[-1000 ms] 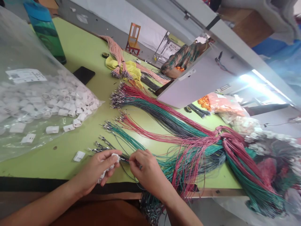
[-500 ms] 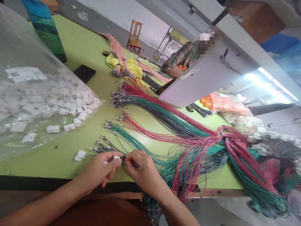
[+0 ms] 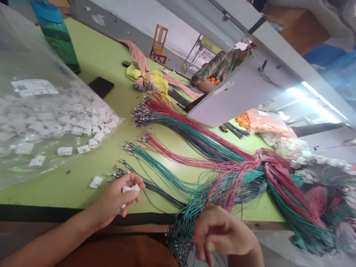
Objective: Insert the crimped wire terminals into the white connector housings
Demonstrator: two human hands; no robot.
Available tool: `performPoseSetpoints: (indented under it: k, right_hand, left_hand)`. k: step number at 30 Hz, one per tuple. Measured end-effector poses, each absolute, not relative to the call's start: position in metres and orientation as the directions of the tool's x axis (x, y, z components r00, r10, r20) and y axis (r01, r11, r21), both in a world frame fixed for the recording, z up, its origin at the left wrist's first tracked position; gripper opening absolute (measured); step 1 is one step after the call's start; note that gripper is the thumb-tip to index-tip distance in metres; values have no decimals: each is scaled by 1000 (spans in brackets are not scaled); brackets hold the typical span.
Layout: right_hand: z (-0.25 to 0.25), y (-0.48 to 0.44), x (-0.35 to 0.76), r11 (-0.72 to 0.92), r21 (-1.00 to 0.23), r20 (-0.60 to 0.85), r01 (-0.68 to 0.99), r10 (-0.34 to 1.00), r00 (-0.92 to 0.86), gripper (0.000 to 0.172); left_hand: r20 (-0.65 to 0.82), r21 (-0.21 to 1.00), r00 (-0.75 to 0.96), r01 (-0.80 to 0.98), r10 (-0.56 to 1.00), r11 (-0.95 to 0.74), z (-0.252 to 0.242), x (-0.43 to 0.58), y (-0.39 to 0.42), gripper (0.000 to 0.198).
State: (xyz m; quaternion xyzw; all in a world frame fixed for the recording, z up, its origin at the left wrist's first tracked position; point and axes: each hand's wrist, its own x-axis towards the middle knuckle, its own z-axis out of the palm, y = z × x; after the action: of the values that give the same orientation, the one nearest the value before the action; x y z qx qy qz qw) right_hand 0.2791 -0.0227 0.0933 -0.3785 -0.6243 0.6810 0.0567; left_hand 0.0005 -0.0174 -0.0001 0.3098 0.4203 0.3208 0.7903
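Note:
White plastic connector housings are gripped between the thumb and fingers of my left hand, above the front edge of the green table. My right hand hangs to the right, past the table edge, over loose green wires. Its fingers are bent and blurred, and whether anything is between them cannot be made out. Beyond my left hand lie black wires with metal terminals at their ends, then green wires and red wires. One loose white housing rests left of the black wires.
A clear bag of white housings covers the table's left side. Behind it stand a green bottle and a black phone. A thick wire bundle crosses the middle. A white panel rises behind, near another person's plaid sleeve.
My right hand has moved away from my left hand, rightward and down toward the hanging wires. The left hand has stayed nearly in place, still holding the white housings.

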Motion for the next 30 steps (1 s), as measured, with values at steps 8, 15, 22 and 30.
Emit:
performPoseSetpoints:
  k: [8,15,22,30]
  right_hand:
    - [19,-16,203,388,-317,-2,865,912,-410,17]
    - [23,-12,218,317,-511,83,799,943,-321,17]
    - [74,-19,199,141,-866,-69,480,917,-394,9]
    - [47,-8,182,60,-880,-75,471,962,-262,9]
  left_hand:
    - [-480,807,421,-132,770,575,-2,2,-22,5]
    - [-450,855,444,-36,775,517,-9,2,-24,10]
    - [-452,868,509,61,732,494,-7,4,-24,23]
    - [-486,813,397,-121,779,569,-12,5,-22,42]
